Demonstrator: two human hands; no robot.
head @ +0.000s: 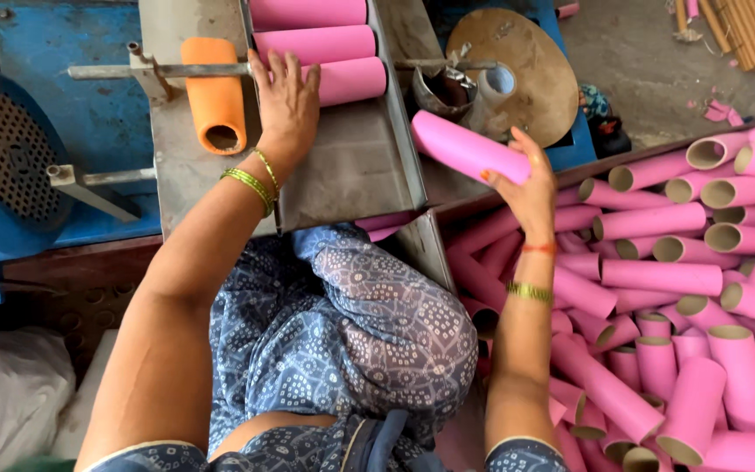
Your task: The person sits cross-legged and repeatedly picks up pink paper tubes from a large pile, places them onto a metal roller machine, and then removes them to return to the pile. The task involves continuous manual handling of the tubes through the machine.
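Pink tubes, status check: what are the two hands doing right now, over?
Left hand flat on pink tubes in tray. Right hand grips one pink tube, lifted above tube pile. Orange roller beside left hand, apart.

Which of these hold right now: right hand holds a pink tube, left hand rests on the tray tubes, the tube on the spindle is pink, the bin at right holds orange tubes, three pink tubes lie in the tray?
1. The right hand holds a pink tube. True.
2. The left hand rests on the nearest tray tube. True.
3. The tube on the spindle is pink. False: the spindle tube is orange.
4. The bin at right holds orange tubes. False: the piled tubes are pink.
5. Three pink tubes lie side by side in the metal tray. True, as far as the frame shows.
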